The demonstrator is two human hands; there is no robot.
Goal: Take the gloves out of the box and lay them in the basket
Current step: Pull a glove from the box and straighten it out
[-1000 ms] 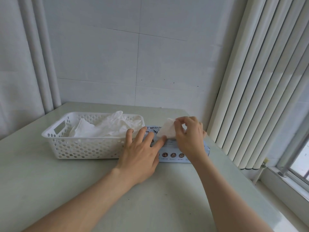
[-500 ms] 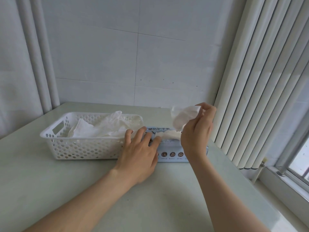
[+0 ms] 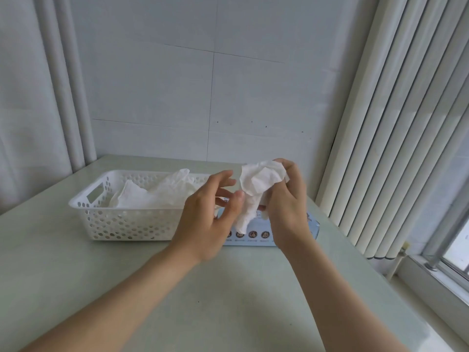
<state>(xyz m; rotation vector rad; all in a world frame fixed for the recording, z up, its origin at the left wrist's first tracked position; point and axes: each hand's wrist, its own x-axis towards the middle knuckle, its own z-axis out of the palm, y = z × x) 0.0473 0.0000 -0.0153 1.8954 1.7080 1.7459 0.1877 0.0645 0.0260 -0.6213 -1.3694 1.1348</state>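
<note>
My right hand (image 3: 286,209) grips a crumpled white glove (image 3: 261,181) and holds it in the air just above the pale blue glove box (image 3: 256,235). The box lies on the table and my hands hide most of it. My left hand (image 3: 205,222) hovers beside the glove with fingers loosely spread, its thumb at the glove's hanging lower part. Left of the box, touching it, stands a white perforated basket (image 3: 121,222) with several white gloves (image 3: 157,196) lying inside.
The pale green table (image 3: 228,288) meets a tiled wall at the back. Vertical blinds (image 3: 393,123) hang close on the right, above a window sill (image 3: 444,275). A curtain hangs at the far left.
My right hand has pulled the glove fully out of the box and lifted it. My left hand has come up off the box top towards the glove.
</note>
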